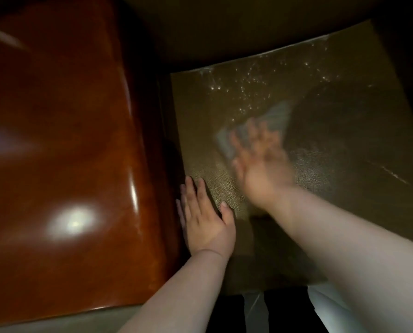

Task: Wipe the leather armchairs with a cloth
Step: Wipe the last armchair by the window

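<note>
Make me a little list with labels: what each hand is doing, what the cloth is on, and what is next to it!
left hand: flat, fingers straight, resting on the seat's near left edge
right hand: blurred, fingers spread, pressing on the cloth
cloth: grey-blue, lying on the seat under the right hand
seat cushion: dark pebbled leather, shiny droplets near its far edge
armrest: glossy reddish-brown, left of the seat

Glossy reddish-brown wooden surface (63,152) at left, glare spot near its lower part.
</note>
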